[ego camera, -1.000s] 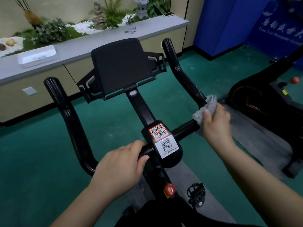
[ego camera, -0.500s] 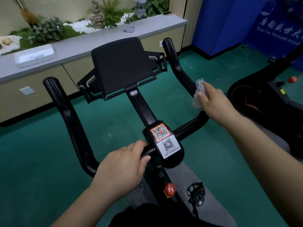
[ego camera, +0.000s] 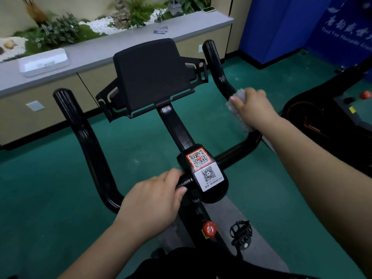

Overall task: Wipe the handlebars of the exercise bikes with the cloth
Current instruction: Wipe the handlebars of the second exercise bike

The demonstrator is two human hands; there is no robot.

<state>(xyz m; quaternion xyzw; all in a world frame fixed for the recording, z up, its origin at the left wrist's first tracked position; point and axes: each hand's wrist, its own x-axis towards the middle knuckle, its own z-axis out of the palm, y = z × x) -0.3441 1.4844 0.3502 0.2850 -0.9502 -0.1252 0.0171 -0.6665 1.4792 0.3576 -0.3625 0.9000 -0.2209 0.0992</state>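
A black exercise bike stands right in front of me, its handlebars (ego camera: 84, 137) curving up on both sides of a black tablet holder (ego camera: 153, 77). My right hand (ego camera: 251, 107) grips a grey cloth (ego camera: 236, 103) wrapped round the right handlebar arm (ego camera: 217, 69), about halfway up it. My left hand (ego camera: 153, 202) grips the crossbar just left of the centre block with two QR stickers (ego camera: 203, 170). The bar under each hand is hidden.
A second black bike (ego camera: 330, 121) stands close on the right. A grey counter (ego camera: 112, 45) with plants, a white box (ego camera: 44, 62) and a folded cloth runs along the back. Blue panels fill the far right. Below are a red knob (ego camera: 209, 229) and a pedal (ego camera: 240, 232) over green floor.
My right hand has slid the cloth from the lower bend of the right handlebar up along its rising arm. My left hand has stayed on the crossbar.
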